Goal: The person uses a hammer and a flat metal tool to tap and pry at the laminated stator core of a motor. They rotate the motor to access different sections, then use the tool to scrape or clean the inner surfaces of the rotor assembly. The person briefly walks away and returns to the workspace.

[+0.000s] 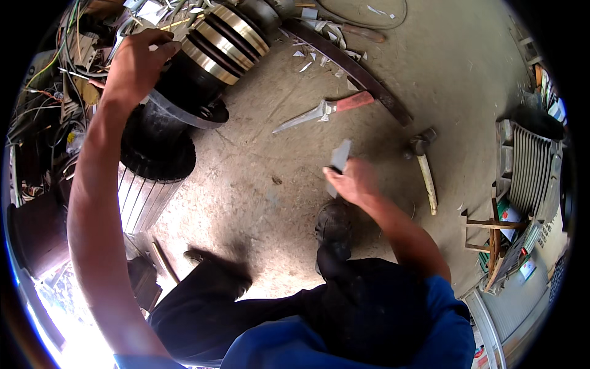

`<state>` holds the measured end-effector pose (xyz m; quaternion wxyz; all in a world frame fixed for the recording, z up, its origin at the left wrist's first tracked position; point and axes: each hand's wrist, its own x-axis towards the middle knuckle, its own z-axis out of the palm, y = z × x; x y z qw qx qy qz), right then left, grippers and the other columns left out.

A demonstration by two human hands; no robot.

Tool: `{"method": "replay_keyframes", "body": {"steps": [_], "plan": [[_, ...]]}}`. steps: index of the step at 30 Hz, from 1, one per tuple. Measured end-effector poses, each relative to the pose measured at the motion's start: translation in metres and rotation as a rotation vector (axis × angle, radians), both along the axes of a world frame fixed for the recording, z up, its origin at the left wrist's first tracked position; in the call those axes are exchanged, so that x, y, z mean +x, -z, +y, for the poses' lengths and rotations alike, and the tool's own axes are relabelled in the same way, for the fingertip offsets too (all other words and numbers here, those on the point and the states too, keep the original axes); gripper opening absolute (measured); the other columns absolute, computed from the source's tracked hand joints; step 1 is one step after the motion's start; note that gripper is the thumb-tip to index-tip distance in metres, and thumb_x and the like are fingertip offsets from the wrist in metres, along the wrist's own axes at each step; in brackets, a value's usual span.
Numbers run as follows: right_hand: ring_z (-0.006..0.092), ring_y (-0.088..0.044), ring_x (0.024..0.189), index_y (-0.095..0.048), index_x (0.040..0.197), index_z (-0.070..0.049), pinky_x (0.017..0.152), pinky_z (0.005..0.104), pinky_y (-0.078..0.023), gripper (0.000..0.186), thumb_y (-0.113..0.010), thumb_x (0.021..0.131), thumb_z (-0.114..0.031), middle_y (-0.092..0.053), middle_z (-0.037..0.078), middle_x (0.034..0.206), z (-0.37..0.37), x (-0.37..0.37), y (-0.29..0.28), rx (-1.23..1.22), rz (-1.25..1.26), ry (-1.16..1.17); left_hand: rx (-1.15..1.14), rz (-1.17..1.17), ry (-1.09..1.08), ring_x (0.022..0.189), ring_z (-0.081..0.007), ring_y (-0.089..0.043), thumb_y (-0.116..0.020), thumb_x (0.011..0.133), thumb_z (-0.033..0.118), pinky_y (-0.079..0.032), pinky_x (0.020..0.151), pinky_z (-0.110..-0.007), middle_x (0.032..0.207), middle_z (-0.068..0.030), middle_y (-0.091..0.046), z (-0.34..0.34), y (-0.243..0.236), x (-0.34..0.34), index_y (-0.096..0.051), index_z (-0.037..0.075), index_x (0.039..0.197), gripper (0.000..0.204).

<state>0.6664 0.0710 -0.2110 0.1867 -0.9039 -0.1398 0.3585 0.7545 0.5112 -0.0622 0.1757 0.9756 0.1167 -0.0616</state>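
Observation:
My left hand point(136, 66) is at the upper left, beside a shaft assembly with shiny brass-coloured rings point(230, 43) separated by dark grooves. Its fingers curl toward the thumb near the black cylinder point(187, 80); whatever they pinch, if anything, is too small to make out. Below the cylinder sit a round flange and a ribbed grey motor housing point(144, 200). At mid-floor my right hand point(356, 181), smeared by motion, is closed around a flat grey strip point(340, 154) with a dark band. It hovers over the floor just beyond my right shoe point(334, 224).
A red-handled knife point(353, 101), a long dark curved bar point(350, 64) and a hammer point(424, 157) lie on the concrete floor. White scraps point(307, 64) litter the far side. Cables and parts point(52, 92) crowd the left; a ribbed metal housing point(528, 163) stands at right.

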Motion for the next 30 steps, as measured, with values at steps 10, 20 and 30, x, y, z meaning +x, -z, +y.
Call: {"method": "replay_keyframes", "body": {"steps": [10,20,30], "plan": [[0.0341,-0.058,0.116,-0.07,0.125,-0.008,0.098,0.0478,-0.05,0.044,-0.082,0.083,-0.015,-0.062,0.012,0.125,0.042,0.088,0.018,0.367,-0.627,-0.507,0.159,-0.337,0.232,0.128,-0.035,-0.064,-0.077,0.092,0.01,-0.052,0.108,-0.043,0.141,-0.0134,-0.064,-0.036,-0.005,-0.096,-0.069,0.002,0.126,0.036],[0.032,-0.062,0.106,-0.067,0.109,-0.005,0.085,0.0442,-0.057,0.02,-0.065,0.09,-0.008,-0.064,0.012,0.11,0.066,0.127,0.046,0.271,-0.615,-0.856,0.26,-0.179,0.044,0.124,-0.0387,-0.061,-0.073,0.096,0.031,-0.047,0.109,-0.048,0.136,-0.0179,-0.064,0.025,-0.008,-0.148,-0.066,0.0,0.13,0.047],[0.0338,-0.071,0.076,-0.063,0.117,-0.001,0.066,0.043,-0.059,0.019,-0.061,0.098,0.001,-0.069,0.016,0.093,0.114,0.203,-0.074,0.641,-0.522,-0.623,0.285,-0.181,0.113,0.098,-0.033,-0.07,-0.079,0.086,0.023,-0.046,0.108,-0.052,0.102,-0.0118,-0.073,0.016,-0.007,-0.145,-0.07,0.002,0.098,0.026]]}}
